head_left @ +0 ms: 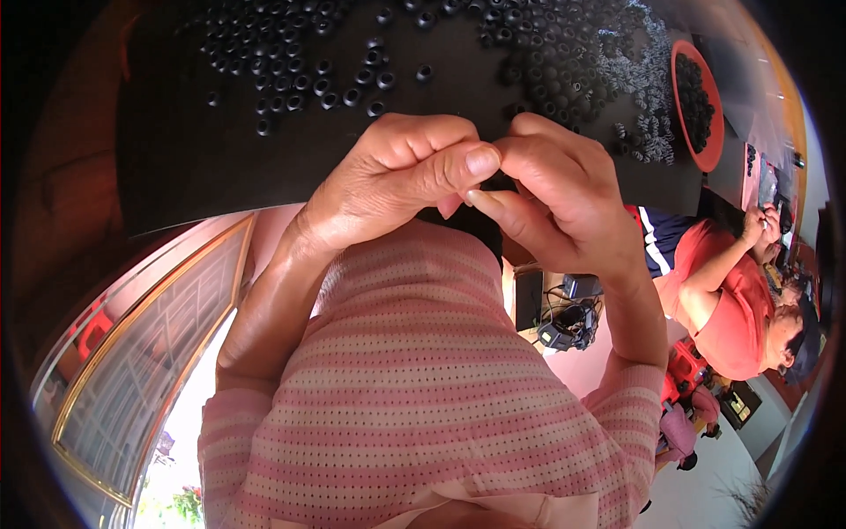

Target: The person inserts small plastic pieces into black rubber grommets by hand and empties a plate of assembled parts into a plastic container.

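My left hand [410, 172] and my right hand [564, 189] meet fingertip to fingertip over the near edge of the dark table [198, 167]. Both are closed in a pinch, thumbs against curled fingers. Whatever sits between the fingertips is hidden or too small to make out. Just beyond my hands lie many small black ring-shaped parts [278, 66], loosely scattered on the left. A denser heap of black parts [551, 62] spreads behind my right hand. Beside that heap is a pile of small metal springs [648, 88].
An orange bowl [716, 132] holding black parts stands at the table's right end. To my right a person in a red shirt [727, 300] works with both hands raised. Black cables and a device [568, 326] lie below the table. A gold-framed glass door [150, 353] is at left.
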Motion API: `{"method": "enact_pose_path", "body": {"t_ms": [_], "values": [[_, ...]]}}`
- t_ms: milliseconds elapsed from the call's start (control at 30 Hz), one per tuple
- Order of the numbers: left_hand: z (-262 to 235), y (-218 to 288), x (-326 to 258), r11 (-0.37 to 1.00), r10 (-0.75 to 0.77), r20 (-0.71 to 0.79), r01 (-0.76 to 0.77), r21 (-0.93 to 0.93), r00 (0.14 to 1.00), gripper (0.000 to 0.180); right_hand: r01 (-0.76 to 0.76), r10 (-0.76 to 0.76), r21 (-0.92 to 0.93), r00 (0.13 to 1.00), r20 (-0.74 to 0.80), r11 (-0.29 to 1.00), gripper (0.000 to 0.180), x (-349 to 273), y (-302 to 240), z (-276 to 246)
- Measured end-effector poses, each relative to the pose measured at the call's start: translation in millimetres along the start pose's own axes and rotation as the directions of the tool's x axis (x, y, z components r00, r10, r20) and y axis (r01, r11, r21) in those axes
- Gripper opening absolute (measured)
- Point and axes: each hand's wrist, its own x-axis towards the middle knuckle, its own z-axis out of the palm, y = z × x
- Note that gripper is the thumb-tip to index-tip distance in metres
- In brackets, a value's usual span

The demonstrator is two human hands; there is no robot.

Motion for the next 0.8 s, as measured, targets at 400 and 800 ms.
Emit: {"method": "enact_pose_path", "body": {"t_ms": [400, 800], "values": [[-2, -1, 0, 0.997, 0.036, 0.085, -0.03, -0.069, 0.996, 0.032, 0.15, -0.15, 0.007, 0.989, 0.009, 0.989, 0.018, -1, 5, 2], [-1, -2, -4, 0.997, 0.065, 0.064, -0.067, 0.029, 0.996, 0.033, 0.148, -0.153, -0.097, 0.987, -0.055, 0.984, 0.019, -7, -1, 9]]}}
